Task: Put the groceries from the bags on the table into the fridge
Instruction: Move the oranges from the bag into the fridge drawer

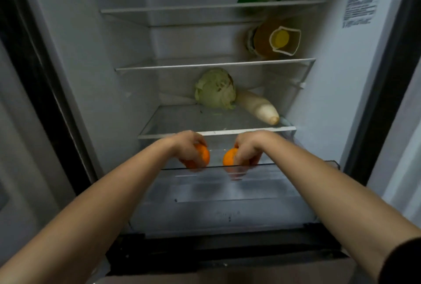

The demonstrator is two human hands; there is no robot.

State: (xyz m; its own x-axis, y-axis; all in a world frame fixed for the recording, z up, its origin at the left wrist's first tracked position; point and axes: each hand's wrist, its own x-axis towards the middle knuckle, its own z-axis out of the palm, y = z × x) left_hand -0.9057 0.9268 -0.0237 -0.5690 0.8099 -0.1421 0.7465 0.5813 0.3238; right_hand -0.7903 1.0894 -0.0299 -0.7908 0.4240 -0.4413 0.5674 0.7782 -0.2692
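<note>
Largely, right hand (247, 149) hides its orange (230, 157)

Open fridge (319, 124), dim inside. Left orange (201, 156) and right orange (229, 157), round and bright, gripped in left hand (189, 144) and right hand (247, 147), side by side but apart, at the clear drawer's (227, 190) top edge. Pale cabbage (215, 89) touching white radish (259, 107) on the shelf above; amber bottle (273, 39) higher, far right.

drawer (227, 192) open, cabbage (215, 89) blocks shelf (173, 122) right
</note>
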